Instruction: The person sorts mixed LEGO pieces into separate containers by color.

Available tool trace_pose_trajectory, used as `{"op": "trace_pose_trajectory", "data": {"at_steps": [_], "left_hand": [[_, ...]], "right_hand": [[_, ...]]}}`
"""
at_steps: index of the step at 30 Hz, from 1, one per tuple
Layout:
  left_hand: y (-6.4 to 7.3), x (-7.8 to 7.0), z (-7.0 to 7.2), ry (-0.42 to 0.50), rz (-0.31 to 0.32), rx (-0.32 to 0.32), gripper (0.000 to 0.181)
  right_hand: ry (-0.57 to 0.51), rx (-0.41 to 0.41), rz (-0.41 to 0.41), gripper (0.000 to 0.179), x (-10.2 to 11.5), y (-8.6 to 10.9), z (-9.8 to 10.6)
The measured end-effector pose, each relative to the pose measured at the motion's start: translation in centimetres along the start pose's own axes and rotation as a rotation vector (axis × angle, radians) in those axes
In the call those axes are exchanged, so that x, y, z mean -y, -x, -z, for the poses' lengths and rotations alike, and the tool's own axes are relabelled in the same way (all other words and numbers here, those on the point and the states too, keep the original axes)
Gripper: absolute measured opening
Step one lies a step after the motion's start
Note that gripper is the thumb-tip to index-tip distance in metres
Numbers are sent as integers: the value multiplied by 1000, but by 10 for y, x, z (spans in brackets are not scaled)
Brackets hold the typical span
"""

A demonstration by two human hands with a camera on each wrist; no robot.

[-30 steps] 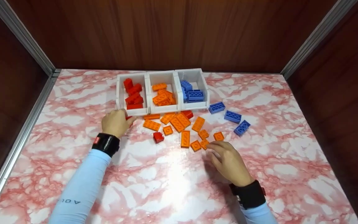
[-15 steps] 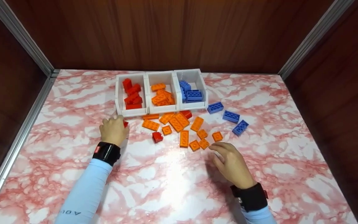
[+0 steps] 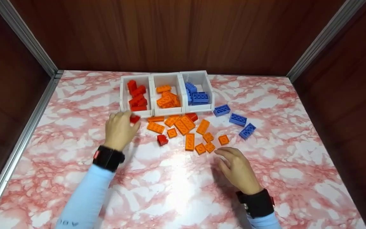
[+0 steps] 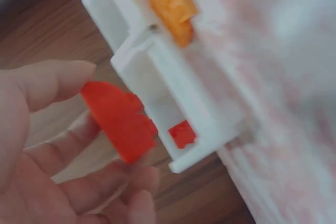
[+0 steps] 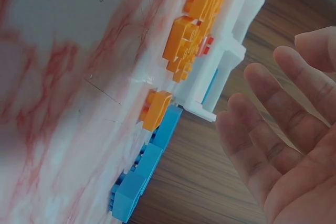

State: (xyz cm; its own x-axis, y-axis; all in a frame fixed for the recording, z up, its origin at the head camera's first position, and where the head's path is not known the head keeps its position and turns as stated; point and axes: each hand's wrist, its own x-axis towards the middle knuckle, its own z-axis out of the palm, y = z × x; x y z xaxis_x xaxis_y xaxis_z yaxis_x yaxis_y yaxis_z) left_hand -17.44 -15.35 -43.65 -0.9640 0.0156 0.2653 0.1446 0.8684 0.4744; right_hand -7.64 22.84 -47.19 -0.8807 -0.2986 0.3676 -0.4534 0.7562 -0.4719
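My left hand (image 3: 119,130) holds a red building brick (image 4: 119,121) between thumb and fingers, just in front of the left white bin (image 3: 121,95), which has several red bricks in it. In the left wrist view the brick's studs face the bin's opening. My right hand (image 3: 238,170) hovers at the right with loosely bent fingers and nothing in them. Its fingertips are close to a small orange brick (image 3: 210,147). In the right wrist view the palm and spread fingers show bare.
The middle bin (image 3: 168,111) contains orange bricks and the right bin (image 3: 210,86) blue ones. Loose orange bricks (image 3: 155,127) lie before the bins, with a red brick (image 3: 162,140) among them and another red brick (image 3: 192,117) against the middle bin. Blue bricks (image 3: 237,119) lie at the right.
My left hand drew back from the bin's front, then moved forward and right again, with the red brick in its grip. The right hand has barely moved.
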Motion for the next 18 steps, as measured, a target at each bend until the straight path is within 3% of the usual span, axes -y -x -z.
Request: {"op": "trace_pose_trajectory", "data": {"at_steps": [4,10,13,18], "left_hand": [[-34,-8,1,12,-32,-11,26],[-84,-9,-10,-55,-9,23,27],[-99,-7,-17,-104,-5,35,25],[-111,-8,-26,-154,13,78,26]], "right_hand": [[0,18,-7,27,1,-1,-2],[-2,24,-3,25,0,-4,-3],[2,26,-5,23,-1,-6,-2],[13,47,-26,23,-1,-11,1]]}}
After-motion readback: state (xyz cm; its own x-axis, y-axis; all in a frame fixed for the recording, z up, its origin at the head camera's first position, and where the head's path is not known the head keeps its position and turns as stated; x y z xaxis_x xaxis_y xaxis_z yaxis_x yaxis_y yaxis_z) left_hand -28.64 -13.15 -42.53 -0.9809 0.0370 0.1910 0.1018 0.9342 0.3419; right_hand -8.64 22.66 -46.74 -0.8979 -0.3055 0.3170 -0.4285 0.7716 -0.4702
